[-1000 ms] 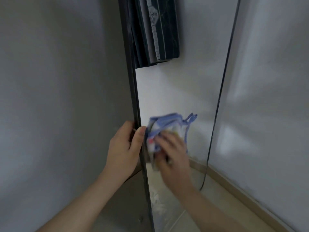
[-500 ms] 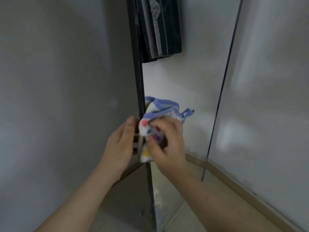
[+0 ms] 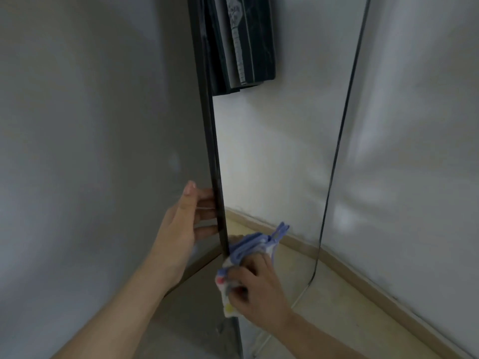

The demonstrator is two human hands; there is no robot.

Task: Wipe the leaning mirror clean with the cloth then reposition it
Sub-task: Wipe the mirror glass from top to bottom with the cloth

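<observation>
A tall mirror with a thin dark frame leans in a corner between two grey walls; its glass reflects a white wall, a skirting board and dark hanging cloth. My left hand holds the mirror's left edge, its fingers reaching behind the frame. My right hand grips a bunched white cloth with blue trim and coloured dots, pressed against the lower left part of the glass beside the frame.
Grey wall fills the left side and another wall the right. A beige skirting board runs along the tan floor at lower right.
My right hand has moved the cloth down the glass along the left frame edge. My left hand has stayed at the mirror's left edge, its fingers now further behind the frame.
</observation>
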